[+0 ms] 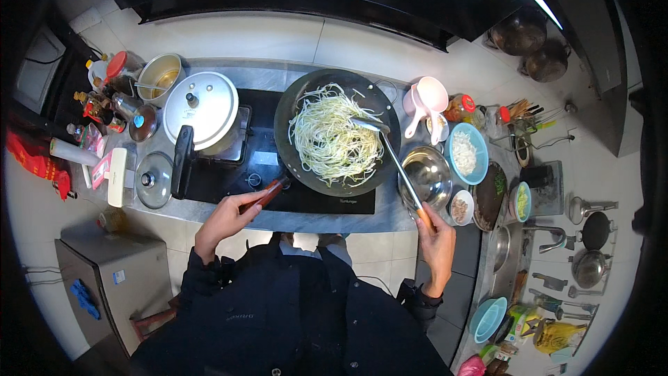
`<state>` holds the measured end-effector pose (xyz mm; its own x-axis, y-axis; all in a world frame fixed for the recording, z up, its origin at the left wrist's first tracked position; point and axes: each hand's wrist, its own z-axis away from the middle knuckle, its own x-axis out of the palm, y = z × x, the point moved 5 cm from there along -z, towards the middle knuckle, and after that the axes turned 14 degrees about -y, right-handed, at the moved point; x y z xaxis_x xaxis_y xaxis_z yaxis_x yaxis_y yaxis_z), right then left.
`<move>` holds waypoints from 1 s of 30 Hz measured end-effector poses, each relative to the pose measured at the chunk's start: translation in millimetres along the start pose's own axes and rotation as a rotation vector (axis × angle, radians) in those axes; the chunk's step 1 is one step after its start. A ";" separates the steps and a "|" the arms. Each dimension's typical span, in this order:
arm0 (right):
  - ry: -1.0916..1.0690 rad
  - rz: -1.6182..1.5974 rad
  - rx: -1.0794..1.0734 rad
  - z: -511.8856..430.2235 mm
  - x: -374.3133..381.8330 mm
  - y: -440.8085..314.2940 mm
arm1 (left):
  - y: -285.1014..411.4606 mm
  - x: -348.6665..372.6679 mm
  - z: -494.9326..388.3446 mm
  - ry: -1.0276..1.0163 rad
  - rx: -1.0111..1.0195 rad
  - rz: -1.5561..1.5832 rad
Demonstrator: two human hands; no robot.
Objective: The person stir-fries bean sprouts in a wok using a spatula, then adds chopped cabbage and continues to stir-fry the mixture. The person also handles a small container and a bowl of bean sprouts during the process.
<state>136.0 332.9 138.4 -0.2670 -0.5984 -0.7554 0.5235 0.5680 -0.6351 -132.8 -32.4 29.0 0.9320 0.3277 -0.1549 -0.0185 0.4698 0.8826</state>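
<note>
A black wok point(292, 167) full of bean sprouts point(334, 141) sits over the black cooktop point(313, 206). My left hand point(227, 219) is closed round the wok's reddish wooden handle point(265, 196). My right hand point(436, 243) grips the wooden end of a long metal spatula point(401, 166), whose head rests at the sprouts' right side. A shiny metal bowl point(428, 172) lies under and beside the spatula's shaft. Right of it are a blue bowl of white pieces point(464, 154) and a small white bowl of pinkish-brown pieces point(461, 208).
A pressure cooker point(201, 109) stands left of the wok, its black handle towards me. Nearby are a glass lid point(154, 180), a metal pot point(160, 78) and condiment jars. Pink ladles point(428, 95) stand behind the metal bowl. A dark board point(488, 198) and sink point(503, 250) lie at right.
</note>
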 end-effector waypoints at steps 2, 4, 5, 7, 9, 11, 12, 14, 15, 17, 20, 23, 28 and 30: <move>-0.009 -0.033 0.057 3.8 -3.3 4.0 | 1.5 -0.5 -0.3 -0.008 -0.002 0.007; 0.014 -0.029 0.088 6.2 -5.9 5.0 | 2.6 -1.6 -0.3 -0.018 -0.026 0.010; -0.009 -0.018 0.066 6.9 -4.9 3.3 | 4.5 -1.8 -0.3 -0.031 -0.011 0.020; -0.025 0.027 0.136 9.0 -3.0 5.2 | 5.9 -2.6 0.5 -0.049 -0.033 0.013; -0.030 0.043 0.116 11.3 -0.4 3.3 | 6.6 -2.9 0.8 -0.056 -0.053 0.020; -0.018 0.086 0.117 13.5 2.2 2.6 | 8.0 -3.2 0.5 -0.053 -0.056 -0.003; -0.004 0.114 0.107 14.3 3.2 1.8 | 9.5 -3.2 0.6 -0.046 -0.038 -0.023; 0.015 0.156 0.113 15.5 5.5 1.8 | 11.2 -2.9 0.7 -0.037 -0.023 -0.047; 0.019 0.170 0.131 16.0 6.6 2.7 | 11.3 -2.7 0.9 -0.035 -0.026 -0.050; -0.010 0.190 0.154 16.6 10.0 4.5 | 11.6 -2.4 1.7 -0.030 -0.036 -0.058; -0.114 0.122 0.177 17.3 17.0 8.9 | 11.8 -2.3 3.1 -0.024 -0.044 -0.067; -0.099 0.065 0.133 17.3 19.4 11.0 | 12.3 -1.7 3.3 -0.020 -0.034 -0.089; 0.018 0.021 0.088 12.5 22.1 19.5 | 12.6 -0.8 3.6 0.050 0.018 -0.110; 0.066 -0.069 0.030 10.1 22.8 22.4 | 11.0 0.4 3.1 0.033 -0.007 -0.114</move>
<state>149.8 326.3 108.7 -0.3557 -0.5962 -0.7197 0.5256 0.5091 -0.6816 -131.5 -29.7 40.0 0.9158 0.2986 -0.2686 0.0843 0.5110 0.8554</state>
